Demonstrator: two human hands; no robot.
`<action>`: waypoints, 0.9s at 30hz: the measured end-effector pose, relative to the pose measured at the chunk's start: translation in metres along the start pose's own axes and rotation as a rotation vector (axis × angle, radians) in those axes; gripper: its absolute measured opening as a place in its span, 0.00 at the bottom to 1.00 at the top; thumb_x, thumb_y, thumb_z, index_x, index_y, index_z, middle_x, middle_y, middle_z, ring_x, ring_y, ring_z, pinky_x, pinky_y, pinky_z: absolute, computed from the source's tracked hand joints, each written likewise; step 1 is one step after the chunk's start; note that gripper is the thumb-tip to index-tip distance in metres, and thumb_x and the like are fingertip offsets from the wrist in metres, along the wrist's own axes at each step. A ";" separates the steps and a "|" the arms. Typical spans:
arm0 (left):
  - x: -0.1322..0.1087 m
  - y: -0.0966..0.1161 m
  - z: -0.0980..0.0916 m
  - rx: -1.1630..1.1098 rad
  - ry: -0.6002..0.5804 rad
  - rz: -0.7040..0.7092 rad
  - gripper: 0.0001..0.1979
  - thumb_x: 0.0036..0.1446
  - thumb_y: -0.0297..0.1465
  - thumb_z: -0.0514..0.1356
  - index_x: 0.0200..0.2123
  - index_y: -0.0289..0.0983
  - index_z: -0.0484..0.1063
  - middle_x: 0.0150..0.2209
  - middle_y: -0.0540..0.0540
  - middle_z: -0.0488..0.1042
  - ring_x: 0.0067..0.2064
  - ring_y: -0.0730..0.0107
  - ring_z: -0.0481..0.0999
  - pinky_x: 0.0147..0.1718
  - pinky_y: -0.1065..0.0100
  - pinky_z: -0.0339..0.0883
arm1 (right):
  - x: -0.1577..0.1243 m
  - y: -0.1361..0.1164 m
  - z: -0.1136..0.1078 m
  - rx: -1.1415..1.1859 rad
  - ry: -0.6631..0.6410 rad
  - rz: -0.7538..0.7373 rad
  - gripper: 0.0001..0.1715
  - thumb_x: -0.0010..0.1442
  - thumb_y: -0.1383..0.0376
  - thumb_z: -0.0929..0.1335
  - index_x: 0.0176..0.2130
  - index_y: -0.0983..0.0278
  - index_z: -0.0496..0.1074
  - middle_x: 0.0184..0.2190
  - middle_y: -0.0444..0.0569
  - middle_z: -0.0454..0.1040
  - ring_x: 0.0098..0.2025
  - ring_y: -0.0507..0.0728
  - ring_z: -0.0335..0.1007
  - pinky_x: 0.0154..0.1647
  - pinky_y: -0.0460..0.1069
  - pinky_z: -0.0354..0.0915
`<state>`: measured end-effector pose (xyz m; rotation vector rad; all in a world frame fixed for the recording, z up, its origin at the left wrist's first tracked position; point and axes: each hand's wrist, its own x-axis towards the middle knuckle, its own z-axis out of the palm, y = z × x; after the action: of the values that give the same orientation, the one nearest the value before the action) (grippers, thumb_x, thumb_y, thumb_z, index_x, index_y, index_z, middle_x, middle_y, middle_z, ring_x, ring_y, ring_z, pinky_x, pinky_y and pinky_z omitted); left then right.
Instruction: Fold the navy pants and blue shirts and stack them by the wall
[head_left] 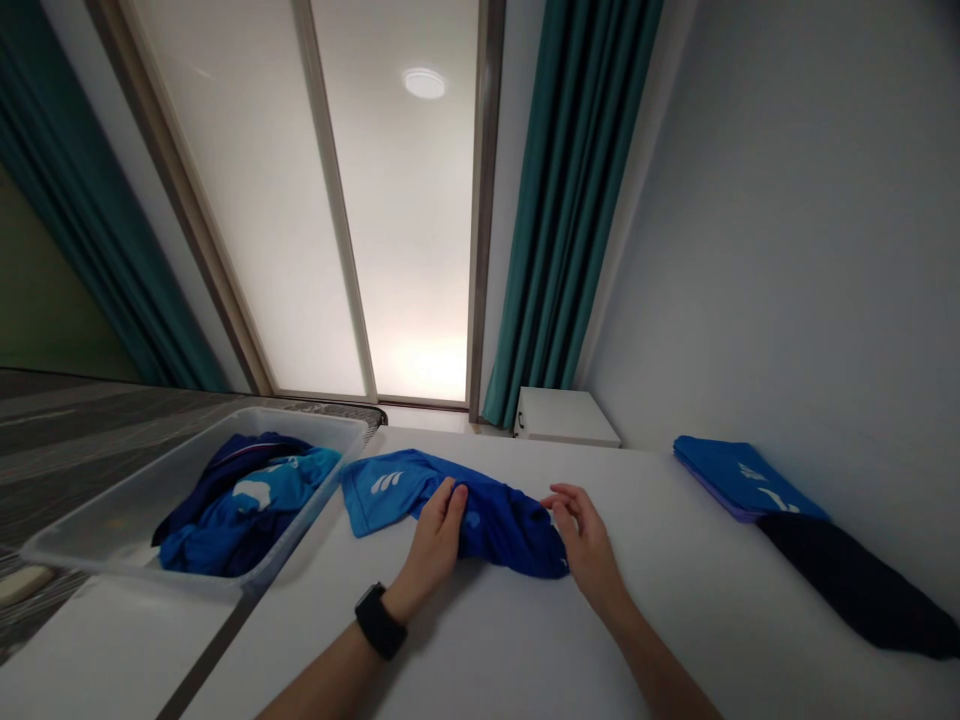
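Note:
A blue sports garment (495,525) lies bunched across the white table in front of me, with a lighter blue part bearing a white striped mark at its left end. Around its middle, my left hand (441,525) is closed, thumb on top, a black watch on the wrist. At the right end, my right hand (583,540) has its fingers curled at the garment's edge, with thumb and fingertips on the cloth. Whether the piece is a shirt or shorts I cannot tell from its folds.
A clear plastic bin (300,545) with crumpled blue and navy clothes (247,500) stands on the left. Folded blue clothing (750,475) and a black garment (855,580) lie on the white table (495,660) by the right wall. A white cabinet (566,415) stands beyond.

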<state>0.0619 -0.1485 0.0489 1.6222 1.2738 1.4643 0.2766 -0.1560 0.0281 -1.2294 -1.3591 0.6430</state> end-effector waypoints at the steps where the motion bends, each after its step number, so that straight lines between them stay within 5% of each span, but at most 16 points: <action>1: 0.001 0.000 -0.001 -0.030 0.011 -0.011 0.17 0.64 0.44 0.51 0.27 0.39 0.60 0.26 0.54 0.60 0.29 0.70 0.62 0.31 0.70 0.59 | -0.003 0.000 0.003 -0.058 -0.059 -0.060 0.20 0.61 0.55 0.65 0.50 0.61 0.68 0.42 0.51 0.76 0.47 0.59 0.71 0.53 0.57 0.64; 4: 0.004 0.002 -0.004 -0.089 0.002 -0.020 0.18 0.62 0.46 0.53 0.27 0.39 0.60 0.26 0.54 0.60 0.29 0.70 0.62 0.31 0.70 0.60 | -0.012 0.004 0.013 -0.200 -0.172 -0.143 0.35 0.57 0.59 0.68 0.62 0.59 0.60 0.56 0.53 0.70 0.58 0.61 0.64 0.60 0.59 0.59; 6: 0.005 0.004 -0.008 -0.103 0.018 -0.026 0.19 0.61 0.47 0.54 0.27 0.39 0.60 0.25 0.54 0.59 0.29 0.71 0.61 0.30 0.70 0.60 | -0.013 0.010 0.016 -0.254 -0.223 -0.098 0.39 0.56 0.60 0.68 0.64 0.59 0.57 0.54 0.53 0.71 0.56 0.61 0.67 0.58 0.59 0.61; 11: 0.013 0.006 -0.017 -0.146 0.162 -0.075 0.18 0.59 0.48 0.57 0.29 0.39 0.64 0.27 0.54 0.62 0.30 0.71 0.63 0.32 0.71 0.61 | -0.002 0.012 0.005 -0.213 -0.316 -0.040 0.18 0.62 0.59 0.62 0.47 0.59 0.75 0.42 0.50 0.78 0.46 0.60 0.73 0.52 0.57 0.65; 17: 0.024 0.009 -0.032 -0.305 0.219 -0.150 0.20 0.53 0.49 0.62 0.27 0.38 0.65 0.23 0.56 0.63 0.24 0.75 0.62 0.24 0.74 0.59 | 0.011 -0.008 -0.017 0.139 0.020 0.102 0.20 0.58 0.51 0.67 0.41 0.62 0.76 0.33 0.48 0.77 0.34 0.57 0.72 0.34 0.50 0.68; 21: 0.028 0.009 -0.040 -0.459 0.241 -0.257 0.17 0.53 0.46 0.63 0.32 0.39 0.65 0.20 0.59 0.61 0.17 0.79 0.60 0.16 0.76 0.57 | 0.019 -0.006 -0.034 0.383 0.256 0.301 0.23 0.54 0.51 0.69 0.45 0.61 0.72 0.21 0.39 0.67 0.20 0.52 0.62 0.20 0.45 0.59; 24: 0.029 0.007 -0.040 -0.447 0.099 -0.329 0.16 0.52 0.45 0.63 0.34 0.40 0.64 0.18 0.61 0.61 0.12 0.78 0.60 0.12 0.76 0.53 | 0.025 0.002 -0.042 0.379 0.249 0.330 0.29 0.52 0.53 0.69 0.52 0.60 0.66 0.25 0.40 0.71 0.24 0.54 0.68 0.26 0.49 0.65; 27: 0.029 0.004 -0.038 -0.338 0.000 -0.317 0.15 0.53 0.42 0.62 0.35 0.40 0.62 0.17 0.59 0.65 0.14 0.72 0.68 0.14 0.74 0.59 | 0.025 0.010 -0.037 0.099 0.213 0.215 0.32 0.53 0.55 0.67 0.55 0.61 0.63 0.37 0.48 0.74 0.33 0.57 0.72 0.35 0.52 0.69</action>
<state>0.0243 -0.1293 0.0714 1.1437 1.1480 1.3904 0.3185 -0.1404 0.0357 -1.3341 -1.0165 0.6981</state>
